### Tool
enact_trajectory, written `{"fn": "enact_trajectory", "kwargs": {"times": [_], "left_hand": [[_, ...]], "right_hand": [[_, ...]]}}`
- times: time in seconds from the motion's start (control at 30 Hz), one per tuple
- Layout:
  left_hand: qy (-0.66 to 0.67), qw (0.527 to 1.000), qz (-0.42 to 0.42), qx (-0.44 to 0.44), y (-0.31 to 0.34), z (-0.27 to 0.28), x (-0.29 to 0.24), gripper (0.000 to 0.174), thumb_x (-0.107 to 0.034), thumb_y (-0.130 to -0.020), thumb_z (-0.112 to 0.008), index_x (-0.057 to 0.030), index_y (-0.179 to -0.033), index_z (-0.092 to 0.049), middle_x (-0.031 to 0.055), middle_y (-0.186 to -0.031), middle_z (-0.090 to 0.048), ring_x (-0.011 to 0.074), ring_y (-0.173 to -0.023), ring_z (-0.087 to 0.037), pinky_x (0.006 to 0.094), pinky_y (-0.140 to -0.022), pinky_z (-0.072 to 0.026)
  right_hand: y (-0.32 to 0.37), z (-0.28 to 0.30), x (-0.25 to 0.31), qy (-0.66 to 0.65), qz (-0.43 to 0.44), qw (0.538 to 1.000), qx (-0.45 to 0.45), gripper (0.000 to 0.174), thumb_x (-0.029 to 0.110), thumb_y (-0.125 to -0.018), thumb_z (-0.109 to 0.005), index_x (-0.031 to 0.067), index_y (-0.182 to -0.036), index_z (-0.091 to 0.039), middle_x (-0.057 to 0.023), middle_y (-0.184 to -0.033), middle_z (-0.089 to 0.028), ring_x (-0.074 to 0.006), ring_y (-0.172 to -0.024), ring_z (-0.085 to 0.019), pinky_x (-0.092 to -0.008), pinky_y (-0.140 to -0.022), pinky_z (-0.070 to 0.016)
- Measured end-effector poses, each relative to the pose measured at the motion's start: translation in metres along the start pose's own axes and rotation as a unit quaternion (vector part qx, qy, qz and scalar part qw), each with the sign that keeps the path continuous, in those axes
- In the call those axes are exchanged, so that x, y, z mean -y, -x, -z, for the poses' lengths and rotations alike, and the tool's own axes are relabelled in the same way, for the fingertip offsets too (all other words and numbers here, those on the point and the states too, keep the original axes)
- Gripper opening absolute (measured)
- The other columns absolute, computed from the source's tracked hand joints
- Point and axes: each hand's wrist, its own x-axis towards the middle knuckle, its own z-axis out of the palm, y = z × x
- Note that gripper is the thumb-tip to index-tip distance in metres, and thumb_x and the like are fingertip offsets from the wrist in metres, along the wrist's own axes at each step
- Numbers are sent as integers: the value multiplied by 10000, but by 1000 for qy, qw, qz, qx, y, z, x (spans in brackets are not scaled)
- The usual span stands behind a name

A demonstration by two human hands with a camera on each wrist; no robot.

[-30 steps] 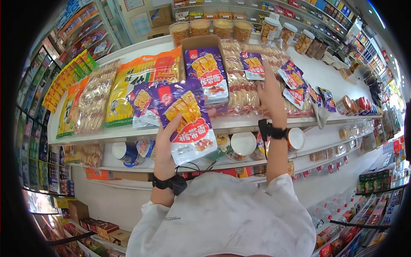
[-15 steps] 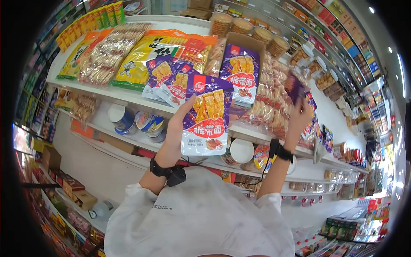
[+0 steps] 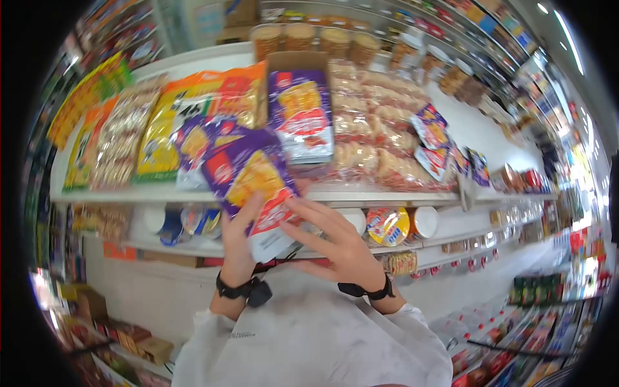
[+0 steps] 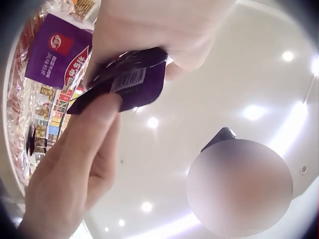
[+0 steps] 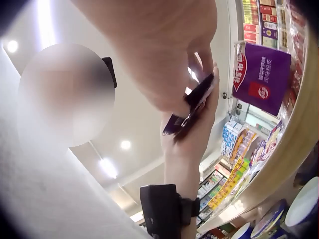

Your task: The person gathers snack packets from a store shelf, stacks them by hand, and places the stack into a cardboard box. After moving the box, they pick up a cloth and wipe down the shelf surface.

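In the head view my left hand (image 3: 237,248) grips purple-and-white snack packets (image 3: 248,174) in front of the shelf edge, thumb across the front one. My right hand (image 3: 338,242) is at their right edge, fingers spread over the front. In the left wrist view the right hand's thumb (image 4: 104,107) presses the dark back of a packet (image 4: 144,89), near a barcode label. More such packets stand in an open cardboard box (image 3: 298,61) just beyond. Others lie on a yellow bag (image 3: 155,145), partly hidden behind the held ones.
Clear bags of round crackers (image 3: 374,135) lie right of the box. Several loose purple packets (image 3: 431,132) are farther right. Tubs of biscuits (image 3: 300,42) line the back. Lidded tubs (image 3: 387,226) sit on the lower shelf, below the counter's front edge (image 3: 387,195).
My right hand picked a purple packet off the cracker bags at the right, then came left and down to the packets in my left hand. The head view swung right and back.
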Motion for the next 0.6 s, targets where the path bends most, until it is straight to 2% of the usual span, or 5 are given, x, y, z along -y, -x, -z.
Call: {"fn": "enact_trajectory", "kwargs": {"times": [0.07, 0.23, 0.33, 0.43, 0.6], "left_hand": [[10, 999, 12, -44, 4, -11, -7, 466, -123, -984, -578, 63, -1404, -498, 205, -1264, -678, 294, -1086, -718, 402, -965, -577], [63, 994, 57, 71, 11, -19, -21, 589, -194, -926, -535, 114, -1418, -432, 301, -1271, -638, 411, -1064, -709, 452, -954, -585], [87, 989, 63, 101, 7, -3, -16, 521, -166, -966, -527, 97, -1408, -446, 275, -1331, -622, 386, -1187, -662, 478, -1059, -518], [75, 995, 46, 36, 1, 15, 1, 533, -208, -978, -530, 100, -1407, -453, 279, -1333, -620, 394, -1197, -655, 473, -1057, -517], [68, 995, 67, 13, 2, 1, -4, 603, -270, -964, -520, 110, -1422, -420, 318, -1307, -612, 450, -1145, -670, 536, -1010, -553]], "right_hand": [[4, 24, -17, -52, -17, 998, -31, 590, 60, -813, -776, 47, -1382, -621, -191, -1457, -586, -357, -1346, -570, -459, -1089, -471], [41, 89, -154, 270, -238, 882, -305, 570, 177, -888, -751, -7, -1400, -580, -294, -1502, -492, -446, -1419, -447, -531, -1162, -368], [100, 114, -238, 427, -326, 813, -223, 579, 228, -906, -737, -1, -1411, -570, -337, -1515, -447, -460, -1437, -416, -506, -1175, -355], [104, 109, -241, 465, -317, 805, -187, 526, 228, -947, -690, 9, -1412, -582, -346, -1482, -482, -470, -1434, -419, -490, -1178, -353], [90, 103, -196, 288, -307, 869, -259, 398, 126, -993, -608, 25, -1377, -635, -345, -1428, -543, -467, -1374, -504, -476, -1140, -411]]}}
